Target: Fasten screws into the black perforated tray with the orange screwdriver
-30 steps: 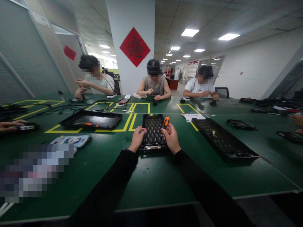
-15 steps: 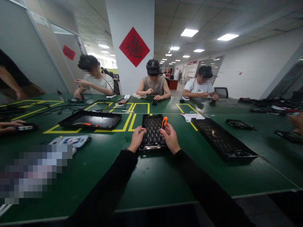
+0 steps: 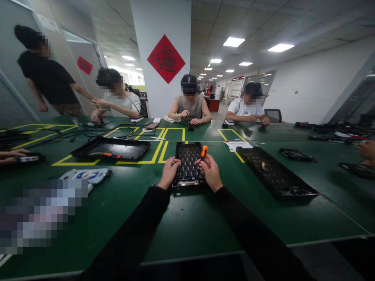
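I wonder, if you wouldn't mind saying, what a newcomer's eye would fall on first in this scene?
Probably the big red diamond sign with dark characters, high on the pale pillar beyond the table. Next, perhaps, the bright orange-and-black tool in the right hand, over the black tray between the two hands. The yellow tape lines also stand out against the green tabletop.

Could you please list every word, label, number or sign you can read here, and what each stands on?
Nothing reads clearly enough to quote.
Red diamond sign on the pillar: dark brush characters, too blurred.
Smaller red sign at left: blurred.
White paper on the table: printed line, too small.
Framed board at back: too small.
Black case and orange-and-black tool: no readable marking.
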The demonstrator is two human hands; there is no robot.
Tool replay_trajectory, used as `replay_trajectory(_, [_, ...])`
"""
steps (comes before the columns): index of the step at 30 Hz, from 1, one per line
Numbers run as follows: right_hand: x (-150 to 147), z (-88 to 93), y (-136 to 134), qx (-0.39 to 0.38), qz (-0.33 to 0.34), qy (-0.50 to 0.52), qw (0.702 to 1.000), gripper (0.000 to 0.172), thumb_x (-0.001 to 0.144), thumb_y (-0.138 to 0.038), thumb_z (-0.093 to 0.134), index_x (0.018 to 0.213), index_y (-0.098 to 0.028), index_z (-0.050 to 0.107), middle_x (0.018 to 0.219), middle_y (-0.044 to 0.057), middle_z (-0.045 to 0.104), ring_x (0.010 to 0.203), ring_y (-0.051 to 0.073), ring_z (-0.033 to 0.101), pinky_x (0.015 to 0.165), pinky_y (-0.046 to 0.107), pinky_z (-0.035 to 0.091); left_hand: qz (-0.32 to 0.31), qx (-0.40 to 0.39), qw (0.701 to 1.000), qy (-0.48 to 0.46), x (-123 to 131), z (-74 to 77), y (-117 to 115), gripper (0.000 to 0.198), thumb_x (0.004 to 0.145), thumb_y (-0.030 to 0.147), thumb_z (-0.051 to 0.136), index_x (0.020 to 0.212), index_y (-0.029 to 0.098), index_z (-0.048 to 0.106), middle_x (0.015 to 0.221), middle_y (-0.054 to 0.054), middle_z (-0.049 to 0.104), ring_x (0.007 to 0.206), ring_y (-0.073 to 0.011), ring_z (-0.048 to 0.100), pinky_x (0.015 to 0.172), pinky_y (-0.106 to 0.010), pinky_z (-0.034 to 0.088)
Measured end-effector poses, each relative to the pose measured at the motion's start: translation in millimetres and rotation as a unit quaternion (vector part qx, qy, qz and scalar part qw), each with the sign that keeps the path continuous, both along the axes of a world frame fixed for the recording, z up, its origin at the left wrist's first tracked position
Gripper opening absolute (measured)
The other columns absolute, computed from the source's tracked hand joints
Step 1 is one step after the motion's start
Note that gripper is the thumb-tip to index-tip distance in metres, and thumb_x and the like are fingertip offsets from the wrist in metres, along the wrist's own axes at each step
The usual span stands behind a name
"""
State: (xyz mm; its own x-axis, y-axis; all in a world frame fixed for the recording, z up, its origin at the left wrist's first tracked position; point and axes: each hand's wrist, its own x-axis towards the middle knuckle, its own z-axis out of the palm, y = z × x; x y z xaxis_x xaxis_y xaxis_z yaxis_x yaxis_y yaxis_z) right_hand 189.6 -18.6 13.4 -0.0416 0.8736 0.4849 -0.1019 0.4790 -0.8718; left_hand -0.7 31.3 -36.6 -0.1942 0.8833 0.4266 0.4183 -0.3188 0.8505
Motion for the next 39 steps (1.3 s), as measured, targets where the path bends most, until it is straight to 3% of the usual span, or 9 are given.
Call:
replay_trajectory(8, [-3.2, -1.6, 2.5, 0.023, 0.005, 0.002, 1.0, 0.043, 0.073, -0.028, 0.064, 0.112, -0.018, 0.048, 0.094, 0.005, 0.06, 0.082, 0.014, 0.057, 0.076, 0.027, 0.047, -0.001, 0.0, 1.0, 0.002, -0.3, 0.7, -0.6, 0.019, 0.075, 0.03, 0.052, 0.082, 0.018, 0.066, 0.117, -0.008, 0.056, 0.118, -0.0221, 0.044, 0.104, -0.038, 0.027])
replay_trajectory(15, [0.9, -2.3, 3.7, 0.043, -0.061, -0.068, 0.995, 0.038, 0.075, -0.031, 0.061, 0.11, -0.018, 0.056, 0.086, 0.002, 0.055, 0.063, 0.01, 0.047, 0.057, 0.021, 0.042, -0.001, -0.002, 1.0, 0.002, 0.4, 2.9, -2.9, 0.019, 0.075, 0.029, 0.052, 0.082, 0.018, 0.065, 0.118, -0.008, 0.055, 0.118, -0.022, 0.045, 0.104, -0.038, 0.028])
replay_trajectory(22, [0.7, -3.4, 5.1, 0.009, -0.046, -0.008, 0.999, 0.048, 0.076, -0.03, 0.06, 0.121, -0.017, 0.046, 0.089, 0.005, 0.06, 0.071, 0.013, 0.054, 0.062, 0.024, 0.045, 0.0, -0.001, 1.0, 0.001, 0.2, 2.3, -0.9, 0.018, 0.074, 0.029, 0.052, 0.08, 0.018, 0.066, 0.115, -0.008, 0.057, 0.117, -0.0222, 0.045, 0.104, -0.038, 0.028])
replay_trajectory(28, [0.2, -1.4, 4.9, 0.001, -0.008, -0.007, 1.0, 0.036, 0.082, -0.03, 0.051, 0.115, -0.016, 0.05, 0.093, 0.007, 0.062, 0.074, 0.014, 0.056, 0.062, 0.025, 0.044, 0.0, 0.002, 1.0, -0.001, 0.0, 1.8, -0.5, 0.018, 0.074, 0.029, 0.052, 0.08, 0.018, 0.066, 0.115, -0.008, 0.057, 0.118, -0.022, 0.045, 0.104, -0.038, 0.028])
replay_trajectory(35, [2.0, 1.0, 4.0, 0.034, -0.075, -0.068, 0.994, 0.04, 0.073, -0.032, 0.064, 0.109, -0.016, 0.055, 0.078, 0.0, 0.055, 0.057, 0.008, 0.043, 0.054, 0.021, 0.039, -0.001, 0.003, 1.0, -0.003, 0.1, 0.6, 0.0, 0.017, 0.075, 0.029, 0.052, 0.079, 0.019, 0.065, 0.114, -0.007, 0.057, 0.117, -0.0218, 0.045, 0.104, -0.038, 0.028])
replay_trajectory(39, [1.9, -0.9, 4.9, 0.02, -0.054, -0.043, 0.997, 0.043, 0.074, -0.031, 0.061, 0.114, -0.016, 0.052, 0.088, 0.003, 0.058, 0.064, 0.01, 0.048, 0.058, 0.022, 0.043, -0.001, 0.006, 1.0, 0.001, 0.0, 0.4, -0.4, 0.018, 0.075, 0.03, 0.052, 0.08, 0.019, 0.065, 0.116, -0.007, 0.057, 0.118, -0.0216, 0.045, 0.104, -0.038, 0.028])
